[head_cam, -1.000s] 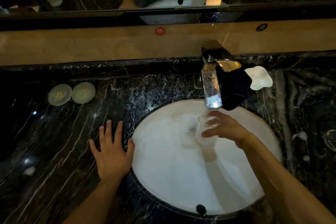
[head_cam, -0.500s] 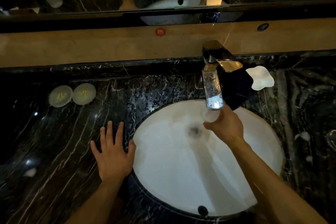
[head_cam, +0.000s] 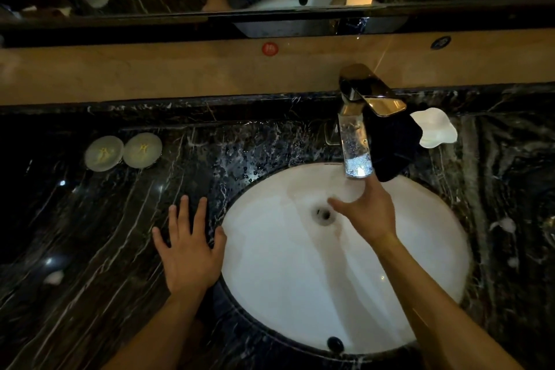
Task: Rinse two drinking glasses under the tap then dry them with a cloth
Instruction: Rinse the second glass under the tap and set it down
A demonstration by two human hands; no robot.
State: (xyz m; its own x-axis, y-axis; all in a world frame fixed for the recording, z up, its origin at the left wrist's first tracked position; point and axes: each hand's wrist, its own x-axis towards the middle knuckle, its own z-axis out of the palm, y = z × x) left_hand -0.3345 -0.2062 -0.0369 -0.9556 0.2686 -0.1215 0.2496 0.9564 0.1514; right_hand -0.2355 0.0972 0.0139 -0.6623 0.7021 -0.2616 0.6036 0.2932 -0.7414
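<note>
Because the glass (head_cam: 348, 193) is clear and wet, we can only just see it, a pale round shape right under the tap (head_cam: 356, 147) and above the white sink (head_cam: 300, 294). Our right hand (head_cam: 365, 215) seems to hold it, with the thumb stretched out on the left side and the fingers (head_cam: 371, 189) going up round the far side, close to the spout. The hand hides much of the glass, so we cannot see how tight the hold is.

We think the glass will be light to lift but hard and easy to break. It will be slippery with water on it, and the sink and the stone counter (head_cam: 90, 234) are hard too, so a drop could crack it. The best place to hold it is round the middle of its side, thumb on one side and fingers on the other, not by the thin rim.

Our right arm reaches over the sink from the near right, with the wrist nearly straight. Our left hand (head_cam: 189, 252) lies flat on the counter just beside the sink, fingers spread wide and holding nothing.

A dark cloth (head_cam: 393, 147) lies just to the right of the tap, near enough to reach for drying
</note>
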